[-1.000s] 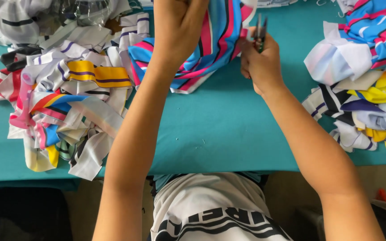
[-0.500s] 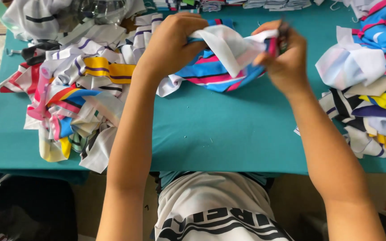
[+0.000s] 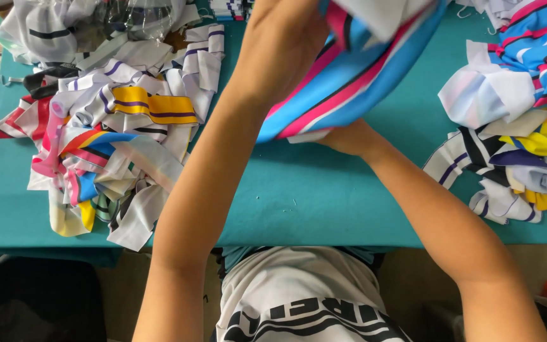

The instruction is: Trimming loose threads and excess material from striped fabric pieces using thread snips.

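A person's left hand (image 3: 286, 38), at the top centre of the frame, had risen since the earlier frame, fingers closed around a blue, pink and white striped fabric piece (image 3: 356, 82). The cloth, earlier bunched low over the teal table (image 3: 324, 190), now hung lifted and stretched toward the upper right. The right hand (image 3: 349, 136) had dropped beneath it at centre; its fingers were hidden by the cloth, so their grip could not be told. Fabric heaps lay left (image 3: 109, 139) and right (image 3: 527, 139).
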